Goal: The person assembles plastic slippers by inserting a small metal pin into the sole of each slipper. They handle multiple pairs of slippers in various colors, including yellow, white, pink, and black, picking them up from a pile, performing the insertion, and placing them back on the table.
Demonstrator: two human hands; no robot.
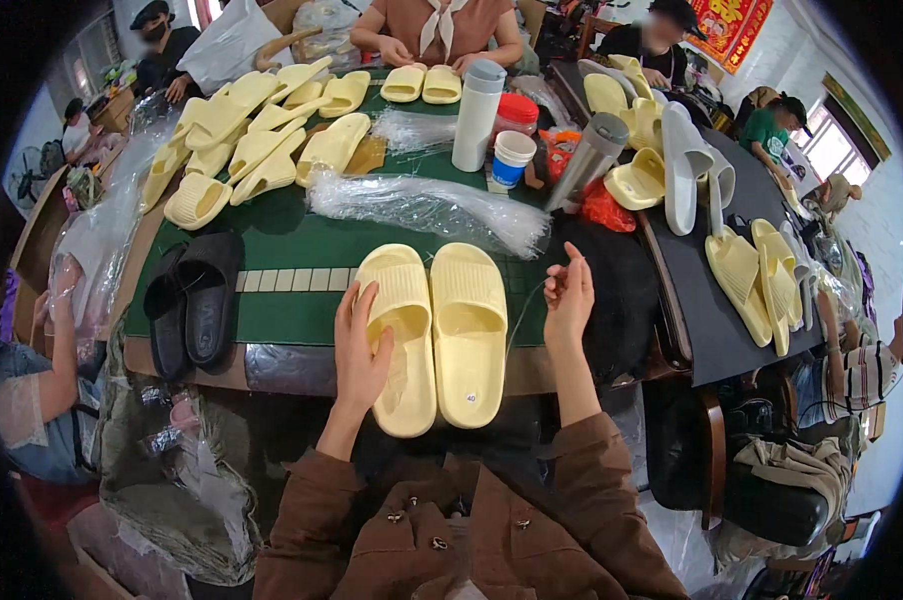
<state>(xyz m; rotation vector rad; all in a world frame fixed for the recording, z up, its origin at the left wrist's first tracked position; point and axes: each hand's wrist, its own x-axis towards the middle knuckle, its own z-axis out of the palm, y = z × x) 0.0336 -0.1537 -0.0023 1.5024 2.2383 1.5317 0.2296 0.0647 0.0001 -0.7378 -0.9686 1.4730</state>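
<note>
A pair of pale yellow slide slippers stands side by side at the table's near edge, toes away from me. My left hand grips the outer side of the left slipper, its thumb over the footbed. A small round size sticker lies on the heel of the right slipper. Just right of the pair, my right hand is raised with its fingers pinched on a thin clear plastic strand, which curves down beside the right slipper. Beyond the pair lies a bundle of clear plastic strands.
Black slippers sit at left on the green tabletop. Yellow slippers pile up behind them. A white tumbler, a paper cup and a grey tumbler stand farther back. Across the table, a person handles another yellow pair.
</note>
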